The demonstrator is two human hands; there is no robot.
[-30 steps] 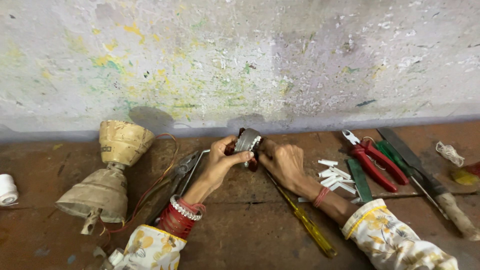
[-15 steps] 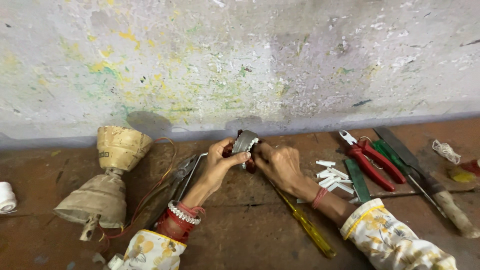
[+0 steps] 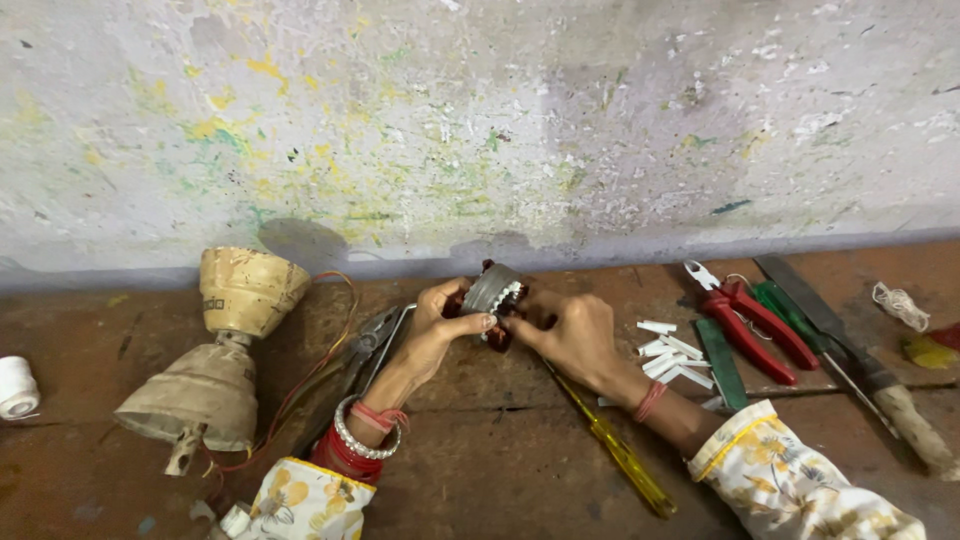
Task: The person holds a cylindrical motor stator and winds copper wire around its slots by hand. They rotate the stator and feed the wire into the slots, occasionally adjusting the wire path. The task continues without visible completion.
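Together, left hand point(image 3: 437, 330) and right hand point(image 3: 567, 335) grasp the motor stator point(image 3: 493, 300) between them.

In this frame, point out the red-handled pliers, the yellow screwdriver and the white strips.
red-handled pliers point(image 3: 752, 328), head view, on a red handle.
yellow screwdriver point(image 3: 625, 458), head view, on its handle.
white strips point(image 3: 672, 357), head view, mid-pile.

Red-handled pliers point(image 3: 745, 322), yellow screwdriver point(image 3: 620, 452), white strips point(image 3: 672, 354), dusty fan motor housing point(image 3: 215, 355), paint-spattered wall point(image 3: 480, 120)
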